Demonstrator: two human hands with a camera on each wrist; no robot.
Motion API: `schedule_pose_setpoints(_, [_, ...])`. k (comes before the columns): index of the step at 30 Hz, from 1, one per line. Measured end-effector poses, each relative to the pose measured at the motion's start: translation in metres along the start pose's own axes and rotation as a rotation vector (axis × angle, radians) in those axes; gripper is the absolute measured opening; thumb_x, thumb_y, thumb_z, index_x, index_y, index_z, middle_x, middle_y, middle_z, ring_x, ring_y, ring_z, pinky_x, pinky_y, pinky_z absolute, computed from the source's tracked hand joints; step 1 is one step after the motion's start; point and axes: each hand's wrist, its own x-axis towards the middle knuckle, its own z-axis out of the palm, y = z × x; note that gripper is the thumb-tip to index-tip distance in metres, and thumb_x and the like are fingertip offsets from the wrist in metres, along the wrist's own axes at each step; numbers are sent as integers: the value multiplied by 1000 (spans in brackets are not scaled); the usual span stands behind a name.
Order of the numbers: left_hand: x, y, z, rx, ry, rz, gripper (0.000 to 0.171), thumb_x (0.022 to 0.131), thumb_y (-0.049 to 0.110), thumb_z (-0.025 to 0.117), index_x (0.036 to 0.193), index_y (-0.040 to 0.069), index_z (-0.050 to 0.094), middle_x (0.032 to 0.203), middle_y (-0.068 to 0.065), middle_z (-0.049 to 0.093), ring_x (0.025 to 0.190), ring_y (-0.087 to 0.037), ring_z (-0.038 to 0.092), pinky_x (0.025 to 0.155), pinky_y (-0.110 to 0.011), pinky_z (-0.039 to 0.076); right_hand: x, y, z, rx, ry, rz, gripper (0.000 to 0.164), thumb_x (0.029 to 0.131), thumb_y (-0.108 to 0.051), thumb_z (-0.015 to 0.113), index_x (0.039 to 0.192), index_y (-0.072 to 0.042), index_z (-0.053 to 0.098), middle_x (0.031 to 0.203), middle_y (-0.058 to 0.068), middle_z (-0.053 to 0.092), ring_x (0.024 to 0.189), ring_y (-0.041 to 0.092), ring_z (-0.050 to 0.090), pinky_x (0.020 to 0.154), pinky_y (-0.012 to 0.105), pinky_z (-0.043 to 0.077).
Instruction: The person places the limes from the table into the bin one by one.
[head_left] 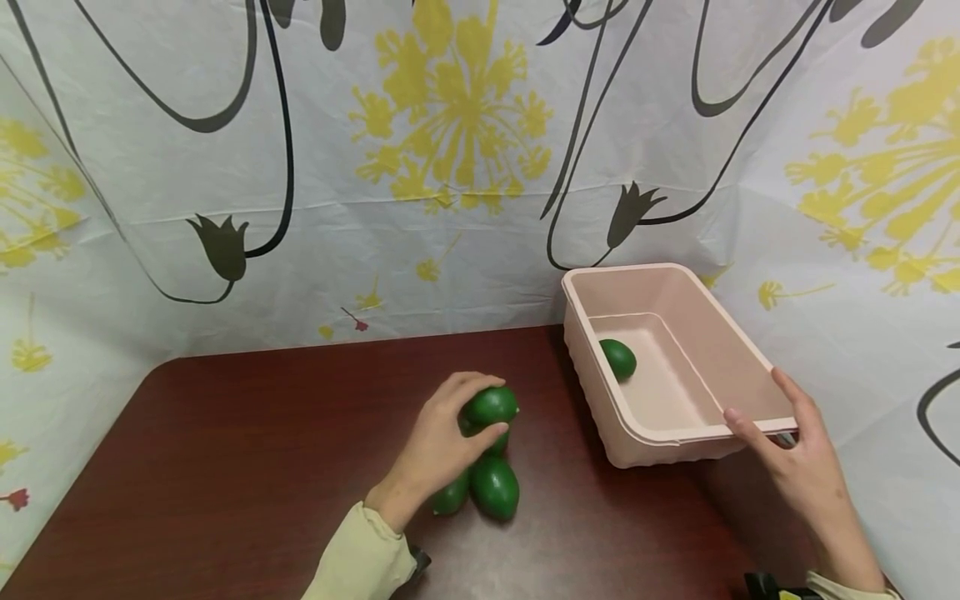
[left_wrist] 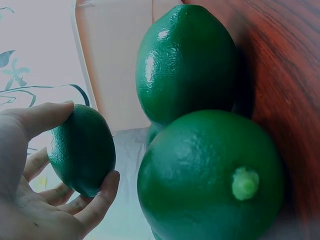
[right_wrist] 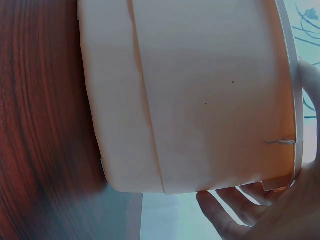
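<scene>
Fingers (left_wrist: 103, 201) of the left hand (head_left: 441, 427) pinch a green fruit (head_left: 492, 406) (thumb (head_left: 483, 439) opposite)

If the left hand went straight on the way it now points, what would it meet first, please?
Beyond the lime it holds, the left hand would probably meet the left side of the pale pink bin first, though the hand's height relative to it is hard to judge.

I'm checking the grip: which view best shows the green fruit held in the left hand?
The left wrist view: the held green fruit appears close up and nearly whole, gripped by the left hand. The head view shows it smaller, partly covered by that hand; the right wrist view doesn't show it.
</scene>
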Motion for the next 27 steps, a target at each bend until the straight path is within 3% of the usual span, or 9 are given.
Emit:
schedule_pose_setpoints(3, [1,1,1,-5,-3,5,53,87,22,87,133,36,66,136,8,59,117,-14,64,99,-40,57,0,1,0,4,-2,3,88,99,-30,69,168,-30,14,175,20,8,159,34,14,120,11,8])
schedule_pose_setpoints(11, [4,3,7,-15,-1,35,51,88,23,86,134,34,66,136,6,60,118,-16,65,99,-40,57,0,-1,1,1,5,-2,87,99,-29,68,168,-31,15,175,19,9,157,26,16,112,5,10])
schedule_pose_setpoints(17, [6,6,9,-8,0,44,51,88,24,85,134,34,66,138,6,60,119,-15,65,98,-39,57,-2,-2,0,-2,-7,5,88,99,-29,67,169,-27,14,174,23,8,158,34,14,124,16,7])
schedule_pose_setpoints(21, [7,9,9,-2,0,45,51,88,25,85,134,34,66,138,7,59,117,-14,65,97,-38,58,-2,-4,0,-10,-6,9,88,99,-30,67,169,-29,13,174,22,9,158,34,14,124,17,7])
schedule_pose_setpoints(27, [9,11,11,-5,1,74,52,88,24,86,135,32,66,137,4,60,116,-15,66,96,-37,58,-2,-2,0,-2,-3,9,88,99,-29,68,168,-33,13,175,20,9,158,30,15,117,9,8])
